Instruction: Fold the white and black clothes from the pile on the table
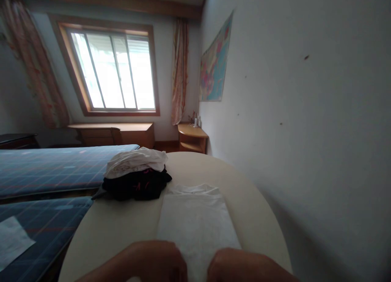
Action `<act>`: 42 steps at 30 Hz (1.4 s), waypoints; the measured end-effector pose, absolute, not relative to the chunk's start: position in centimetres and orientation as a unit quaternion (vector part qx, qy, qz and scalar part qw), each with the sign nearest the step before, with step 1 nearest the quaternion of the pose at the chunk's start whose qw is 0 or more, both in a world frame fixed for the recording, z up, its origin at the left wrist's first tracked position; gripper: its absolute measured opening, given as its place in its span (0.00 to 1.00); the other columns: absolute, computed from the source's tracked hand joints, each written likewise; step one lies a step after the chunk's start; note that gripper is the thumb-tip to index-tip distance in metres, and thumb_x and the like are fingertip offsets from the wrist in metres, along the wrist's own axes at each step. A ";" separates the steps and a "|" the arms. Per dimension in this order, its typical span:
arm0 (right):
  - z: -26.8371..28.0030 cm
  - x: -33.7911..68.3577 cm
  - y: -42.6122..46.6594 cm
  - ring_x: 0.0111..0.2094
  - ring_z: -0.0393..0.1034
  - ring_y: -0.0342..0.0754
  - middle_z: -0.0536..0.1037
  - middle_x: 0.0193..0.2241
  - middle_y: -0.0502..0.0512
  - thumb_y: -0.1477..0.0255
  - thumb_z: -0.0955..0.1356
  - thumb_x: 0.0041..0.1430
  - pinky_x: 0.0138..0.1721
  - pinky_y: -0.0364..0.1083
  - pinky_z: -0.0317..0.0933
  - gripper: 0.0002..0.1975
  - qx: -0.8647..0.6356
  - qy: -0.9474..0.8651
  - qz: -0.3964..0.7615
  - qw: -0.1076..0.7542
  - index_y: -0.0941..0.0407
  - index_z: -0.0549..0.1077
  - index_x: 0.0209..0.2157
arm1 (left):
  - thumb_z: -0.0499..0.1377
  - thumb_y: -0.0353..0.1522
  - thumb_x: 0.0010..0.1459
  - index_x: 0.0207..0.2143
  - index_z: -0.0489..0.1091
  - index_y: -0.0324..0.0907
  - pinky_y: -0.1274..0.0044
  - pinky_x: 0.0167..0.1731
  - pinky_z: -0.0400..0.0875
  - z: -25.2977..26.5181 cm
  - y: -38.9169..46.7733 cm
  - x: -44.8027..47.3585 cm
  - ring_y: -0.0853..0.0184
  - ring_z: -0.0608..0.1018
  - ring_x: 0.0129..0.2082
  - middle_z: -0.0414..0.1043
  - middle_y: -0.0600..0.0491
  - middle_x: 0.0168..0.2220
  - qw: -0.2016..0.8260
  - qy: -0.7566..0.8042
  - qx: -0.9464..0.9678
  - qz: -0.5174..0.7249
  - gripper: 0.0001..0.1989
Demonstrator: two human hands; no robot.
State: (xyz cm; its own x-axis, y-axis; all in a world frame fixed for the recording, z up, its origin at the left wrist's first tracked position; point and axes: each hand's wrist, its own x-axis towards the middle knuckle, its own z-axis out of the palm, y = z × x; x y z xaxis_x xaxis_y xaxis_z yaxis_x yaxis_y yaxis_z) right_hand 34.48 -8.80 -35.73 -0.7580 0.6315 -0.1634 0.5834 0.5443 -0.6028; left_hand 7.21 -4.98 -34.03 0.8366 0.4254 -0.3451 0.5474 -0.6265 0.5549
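Note:
A white T-shirt (197,217) lies flat on the round cream table (122,229), folded into a narrow shape with its collar toward the far side. At its near end, my left hand (159,259) is curled over the left side of the cloth. My right hand (241,265) bends over the near right side in the same way, a small gap from the left. Both hands look closed on the shirt, though the fingertips are mostly hidden below and at the frame's bottom edge.
A heap of crumpled clothes, a white garment (137,161) over a black one (137,186), rests on the table's far left. Blue plaid mattresses (61,168) adjoin the left side, with a white cloth (14,239) on the nearer one. A white wall (305,151) stands close at right.

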 end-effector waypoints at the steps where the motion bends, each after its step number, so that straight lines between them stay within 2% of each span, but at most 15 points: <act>1: -35.1 34.2 -7.8 0.26 0.70 0.43 0.78 0.27 0.45 0.66 0.70 0.55 0.26 0.39 0.58 0.07 -0.347 -0.879 0.324 0.040 0.49 0.79 0.36 | 0.61 0.34 0.53 0.38 0.78 0.49 0.79 0.26 0.67 -33.2 -4.0 7.5 0.66 0.78 0.27 0.79 0.57 0.30 0.317 0.302 0.897 -0.061 0.10; 4: -33.8 33.6 -4.2 0.30 0.71 0.44 0.80 0.30 0.51 0.69 0.68 0.58 0.35 0.41 0.62 0.09 -0.433 -0.860 0.252 0.099 0.53 0.80 0.38 | 0.58 0.35 0.58 0.45 0.75 0.47 0.75 0.41 0.71 -32.1 -0.6 8.0 0.62 0.79 0.40 0.79 0.52 0.42 0.207 0.398 0.892 0.052 0.13; 6: -33.6 33.7 -1.8 0.37 0.73 0.47 0.81 0.37 0.55 0.70 0.66 0.60 0.42 0.44 0.63 0.11 -0.500 -0.835 0.181 0.145 0.54 0.79 0.41 | 0.58 0.34 0.58 0.50 0.71 0.44 0.71 0.51 0.68 -32.5 1.6 8.0 0.59 0.75 0.51 0.74 0.48 0.51 0.139 0.432 0.886 0.095 0.17; 8: -33.9 34.1 0.2 0.46 0.71 0.51 0.79 0.44 0.58 0.70 0.66 0.61 0.50 0.47 0.61 0.12 -0.545 -0.815 0.117 0.157 0.56 0.77 0.45 | 0.58 0.34 0.58 0.52 0.69 0.43 0.70 0.55 0.65 -33.4 3.6 8.0 0.57 0.73 0.55 0.72 0.46 0.54 0.100 0.462 0.876 0.095 0.19; 11: -35.0 34.6 2.5 0.51 0.68 0.54 0.77 0.49 0.62 0.67 0.65 0.63 0.54 0.50 0.58 0.15 -0.591 -0.795 0.060 0.122 0.57 0.75 0.49 | 0.59 0.33 0.58 0.50 0.70 0.42 0.69 0.53 0.66 -34.7 5.7 8.0 0.56 0.74 0.52 0.73 0.45 0.52 0.086 0.494 0.862 0.073 0.18; 16: -36.3 34.9 4.5 0.50 0.68 0.55 0.76 0.48 0.61 0.62 0.65 0.64 0.52 0.52 0.58 0.17 -0.600 -0.791 0.051 0.110 0.56 0.75 0.48 | 0.60 0.35 0.54 0.44 0.71 0.43 0.70 0.48 0.68 -35.2 7.2 7.9 0.57 0.77 0.46 0.75 0.47 0.45 0.098 0.504 0.854 0.081 0.14; 20: -36.2 35.0 5.1 0.46 0.70 0.53 0.77 0.44 0.60 0.65 0.68 0.59 0.48 0.49 0.60 0.13 -0.591 -0.790 0.087 0.141 0.57 0.76 0.44 | 0.61 0.34 0.52 0.40 0.71 0.42 0.73 0.44 0.69 -35.2 7.8 7.6 0.60 0.77 0.42 0.75 0.49 0.42 0.128 0.487 0.858 0.099 0.12; 23: -35.7 35.1 5.0 0.42 0.71 0.51 0.77 0.40 0.57 0.70 0.69 0.57 0.45 0.47 0.60 0.08 -0.575 -0.796 0.105 0.160 0.56 0.75 0.38 | 0.60 0.30 0.50 0.40 0.70 0.43 0.75 0.46 0.68 -35.3 8.1 7.2 0.62 0.76 0.43 0.74 0.51 0.43 0.145 0.467 0.864 0.121 0.13; 26: -35.9 35.3 4.7 0.41 0.72 0.49 0.79 0.36 0.53 0.76 0.68 0.54 0.51 0.49 0.56 0.05 -0.533 -0.822 0.088 0.181 0.56 0.74 0.35 | 0.59 0.27 0.50 0.41 0.70 0.44 0.76 0.47 0.67 -35.6 8.0 6.8 0.64 0.76 0.43 0.73 0.53 0.44 0.159 0.446 0.869 0.144 0.14; 29: -36.8 35.4 4.2 0.40 0.72 0.49 0.79 0.33 0.52 0.80 0.68 0.51 0.54 0.51 0.54 0.08 -0.494 -0.843 0.065 0.200 0.55 0.74 0.34 | 0.60 0.29 0.52 0.41 0.71 0.45 0.75 0.45 0.67 -36.0 7.7 6.7 0.63 0.76 0.43 0.75 0.54 0.42 0.165 0.456 0.862 0.147 0.12; 36: -36.9 35.5 4.8 0.44 0.75 0.51 0.82 0.42 0.55 0.70 0.63 0.68 0.49 0.50 0.57 0.11 -0.491 -0.839 0.068 0.224 0.55 0.76 0.43 | 0.57 0.31 0.59 0.42 0.74 0.45 0.75 0.42 0.68 -34.8 8.0 7.2 0.62 0.78 0.41 0.79 0.52 0.40 0.185 0.468 0.845 0.180 0.09; 42: -33.5 36.1 7.9 0.41 0.75 0.49 0.82 0.40 0.55 0.63 0.60 0.71 0.49 0.50 0.56 0.16 -0.481 -0.846 0.016 0.231 0.54 0.77 0.43 | 0.57 0.35 0.59 0.42 0.74 0.44 0.76 0.42 0.68 -31.5 11.3 7.2 0.64 0.78 0.40 0.79 0.53 0.41 0.199 0.455 0.841 0.215 0.10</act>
